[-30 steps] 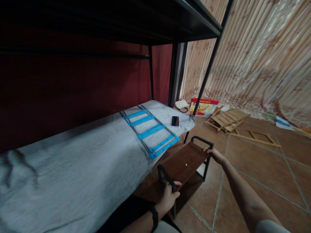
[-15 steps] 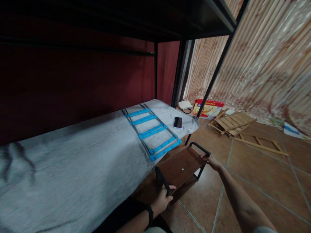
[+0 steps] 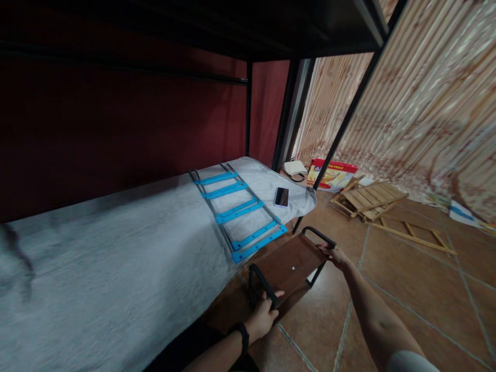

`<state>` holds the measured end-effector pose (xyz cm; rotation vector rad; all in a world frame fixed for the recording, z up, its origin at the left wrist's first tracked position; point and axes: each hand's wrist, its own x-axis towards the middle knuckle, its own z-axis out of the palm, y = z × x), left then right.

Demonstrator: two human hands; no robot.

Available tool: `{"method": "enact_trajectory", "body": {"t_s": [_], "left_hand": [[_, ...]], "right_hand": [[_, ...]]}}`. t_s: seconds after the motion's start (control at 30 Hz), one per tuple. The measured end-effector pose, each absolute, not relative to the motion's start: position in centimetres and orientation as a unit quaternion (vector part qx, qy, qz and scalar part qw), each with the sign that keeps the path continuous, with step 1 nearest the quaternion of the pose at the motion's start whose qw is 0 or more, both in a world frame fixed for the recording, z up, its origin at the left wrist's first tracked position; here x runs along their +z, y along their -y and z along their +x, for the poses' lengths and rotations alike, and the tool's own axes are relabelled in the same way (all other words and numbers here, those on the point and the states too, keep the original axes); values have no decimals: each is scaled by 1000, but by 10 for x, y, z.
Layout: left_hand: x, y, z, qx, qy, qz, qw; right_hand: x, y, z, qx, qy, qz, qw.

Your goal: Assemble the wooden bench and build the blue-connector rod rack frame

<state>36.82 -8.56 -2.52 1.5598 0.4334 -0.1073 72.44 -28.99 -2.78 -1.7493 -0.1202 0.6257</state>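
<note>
In front of me is a small rack (image 3: 289, 263) with a brown wood-look board and black metal end frames. My left hand (image 3: 264, 314) is wrapped round the near end frame, its fingers reaching onto the board's edge. At the far right corner, my right hand (image 3: 334, 255) grips the other end of the rack where board and black frame meet. A small white speck lies on the board. The rack is beside the bed's edge, over the tiled floor; whether its feet touch the tiles I cannot tell.
Bright blue slats joined by dark rods (image 3: 240, 209) lie on the grey bed cover (image 3: 147, 263), beside a phone (image 3: 281, 197). A black bed post (image 3: 344, 129) rises at the bed corner. On the floor (image 3: 411, 289) are wooden slatted pieces (image 3: 374, 198), a red and yellow box (image 3: 332, 174) and a white bag (image 3: 295, 168).
The view has shifted slightly. Both hands keep their hold on the rack, which stays in nearly the same place; my left hand sits a little further right in the picture.
</note>
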Motion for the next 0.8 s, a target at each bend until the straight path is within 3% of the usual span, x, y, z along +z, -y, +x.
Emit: {"method": "enact_trajectory", "body": {"t_s": [0.3, 0.47, 0.8], "left_hand": [[-3, 93, 365, -104, -266, 460, 841], [-3, 94, 362, -51, -211, 496, 841], [9, 98, 379, -66, -295, 383, 873]], "right_hand": [[-41, 297, 725, 211, 7, -724, 657], [-53, 293, 724, 149, -16, -699, 699], [-51, 280, 731, 86, -63, -667, 737]]}}
